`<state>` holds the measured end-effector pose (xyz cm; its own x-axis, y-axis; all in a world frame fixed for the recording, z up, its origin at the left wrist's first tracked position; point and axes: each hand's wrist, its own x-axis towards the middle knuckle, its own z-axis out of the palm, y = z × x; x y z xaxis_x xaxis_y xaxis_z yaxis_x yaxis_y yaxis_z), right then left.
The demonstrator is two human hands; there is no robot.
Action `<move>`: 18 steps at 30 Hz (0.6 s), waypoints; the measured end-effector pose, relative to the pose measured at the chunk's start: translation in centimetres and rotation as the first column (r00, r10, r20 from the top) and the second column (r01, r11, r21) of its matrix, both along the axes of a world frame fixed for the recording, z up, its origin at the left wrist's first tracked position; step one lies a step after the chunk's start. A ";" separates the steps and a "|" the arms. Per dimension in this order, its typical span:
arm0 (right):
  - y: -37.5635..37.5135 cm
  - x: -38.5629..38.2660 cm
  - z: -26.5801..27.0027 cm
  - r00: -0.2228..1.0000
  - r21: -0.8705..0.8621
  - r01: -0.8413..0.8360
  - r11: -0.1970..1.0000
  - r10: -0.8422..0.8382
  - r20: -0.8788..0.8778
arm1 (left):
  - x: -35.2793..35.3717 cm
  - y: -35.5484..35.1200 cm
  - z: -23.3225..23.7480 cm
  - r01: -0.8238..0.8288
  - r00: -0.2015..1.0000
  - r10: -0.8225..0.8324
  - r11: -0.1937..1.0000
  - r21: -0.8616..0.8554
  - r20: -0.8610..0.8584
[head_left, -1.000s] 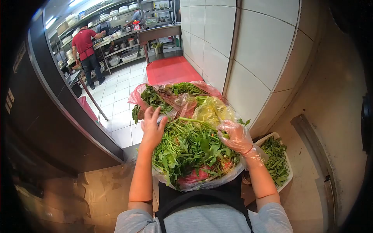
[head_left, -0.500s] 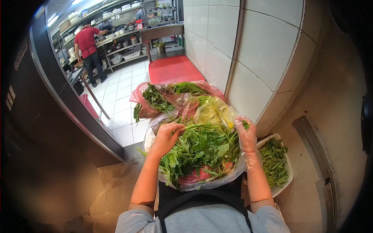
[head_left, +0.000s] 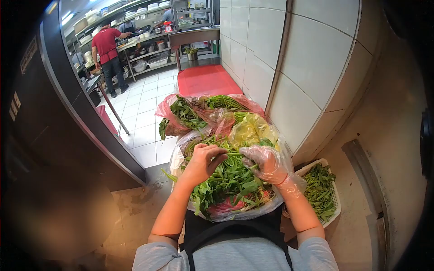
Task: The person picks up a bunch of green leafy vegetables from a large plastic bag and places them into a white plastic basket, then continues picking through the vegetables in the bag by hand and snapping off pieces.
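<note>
A heap of leafy greens (head_left: 226, 180) with long stems, looking like water spinach, lies in a clear plastic bag (head_left: 178, 156) in front of me. Above the heap, my bare left hand (head_left: 204, 163) pinches one end of a green stem (head_left: 234, 154). My right hand (head_left: 266, 165), in a clear plastic glove, closes on the stem's other end. Its fingertips are partly hidden. Beyond the hands lie a yellow plastic bag (head_left: 253, 130) and pink bags (head_left: 167, 106) with more greens.
A white basket (head_left: 336, 198) of picked greens stands on the floor at my right. Behind the bags is a red surface (head_left: 208, 81) beside a tiled wall (head_left: 316, 58). A person in a red shirt (head_left: 106, 43) stands near kitchen shelves at the far left.
My right hand has moved left from the heap's right edge to the stem near my left hand. The few leaves it held no longer show. My left hand has shifted slightly right.
</note>
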<state>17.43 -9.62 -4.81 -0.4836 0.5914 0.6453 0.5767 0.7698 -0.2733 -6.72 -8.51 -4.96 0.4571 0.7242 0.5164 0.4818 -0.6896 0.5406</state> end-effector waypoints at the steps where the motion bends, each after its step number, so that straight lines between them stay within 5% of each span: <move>1: -0.2 0.2 0.0 0.999 0.023 0.012 1.000 -0.013 0.045 | 0.2 -0.1 0.1 0.012 1.000 -0.012 1.000 0.014 -0.001; 5: -1.1 0.6 1.5 0.992 -0.040 0.072 0.997 -0.067 0.110 | 1.3 -0.4 0.0 0.050 0.998 -0.050 0.999 0.015 0.032; 7: -0.6 0.5 -0.9 0.975 -0.067 0.067 0.996 -0.079 -0.210 | 2.2 -0.6 -0.3 0.064 0.996 -0.065 0.998 0.022 0.066; 8: -0.6 0.4 -1.6 0.927 -0.078 0.062 0.995 -0.086 -0.364 | 2.9 -0.6 -0.3 0.069 0.994 -0.073 0.997 0.047 0.082; 11: -1.7 0.8 -2.6 0.656 -0.573 0.063 0.817 -0.466 -0.594 | 4.0 -0.9 -0.7 0.067 0.992 -0.070 0.997 0.035 0.100; 14: -1.6 4.5 -4.5 0.423 -0.465 -0.020 0.885 -0.414 -0.806 | 4.5 -1.4 -2.3 0.082 0.987 -0.074 0.996 -0.047 0.142; 16: -1.9 7.3 -6.7 0.432 -0.510 0.202 0.836 -0.544 -0.720 | 5.2 -1.7 -4.2 0.117 0.993 -0.118 0.982 -0.146 0.003; 17: -2.5 8.4 -7.2 0.361 -0.556 0.172 0.813 -0.577 -0.733 | 5.7 -1.9 -5.0 0.126 0.987 -0.147 0.959 -0.254 -0.066; 18: -3.3 9.3 -7.6 0.286 -0.601 0.141 0.787 -0.613 -0.736 | 6.0 -2.0 -7.0 0.037 0.992 -0.054 0.988 -0.151 -0.114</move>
